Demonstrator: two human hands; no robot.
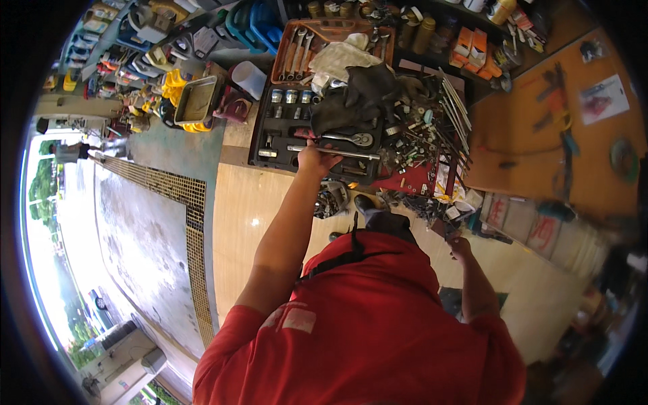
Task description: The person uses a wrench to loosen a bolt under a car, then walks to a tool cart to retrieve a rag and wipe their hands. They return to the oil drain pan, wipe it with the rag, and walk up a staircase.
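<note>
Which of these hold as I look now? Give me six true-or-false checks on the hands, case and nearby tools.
1. The left hand is at the black tool case. True.
2. The right hand is inside the tool case. False: it is apart from it, at the person's right side.
3. Wrenches lie in the orange tray. True.
4. The ratchet is on the floor. False: it lies in the tool case.
5. Small metal parts are heaped right of the tool case. True.
6. The white container is right of the tool case. False: it is left.
</note>
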